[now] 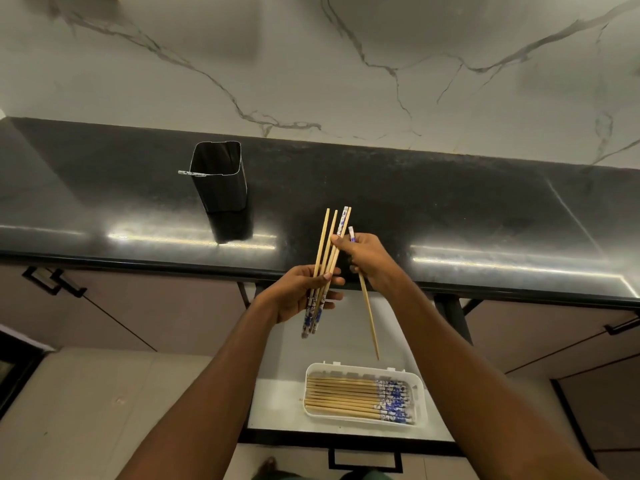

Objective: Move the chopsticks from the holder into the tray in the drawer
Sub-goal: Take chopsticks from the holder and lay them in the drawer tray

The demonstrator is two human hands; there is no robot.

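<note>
Chopsticks in hand: I see a small bundle [323,268] fanned out in my left hand [298,294], above the bench edge and the open drawer, most patterned ends down, at least one flipped patterned end up.
Single chopstick: one lone stick [367,311] hangs from my right hand [369,259], patterned end up, plain tip pointing down toward the tray.
Left grip: closed around the bundle, thumb across the front.
Right grip: closed on the single stick, with a fingertip touching the bundle's upper part.
Step in hand: I judge this is sorting the sticks so all ends face one way before laying them down.
Doing it well: I would turn the flipped stick, square the ends together, then lower them flat and parallel to those already in the tray, patterned ends to the right.
Tray: the white tray [420,384] sits in the drawer [277,403] and holds a neat row of chopsticks [360,398], patterned ends right.
Holder: the dark holder [221,188] stands well apart on the bench [450,209]; one patterned stick [191,173] pokes over its rim, and I cannot see whether more are inside.
</note>
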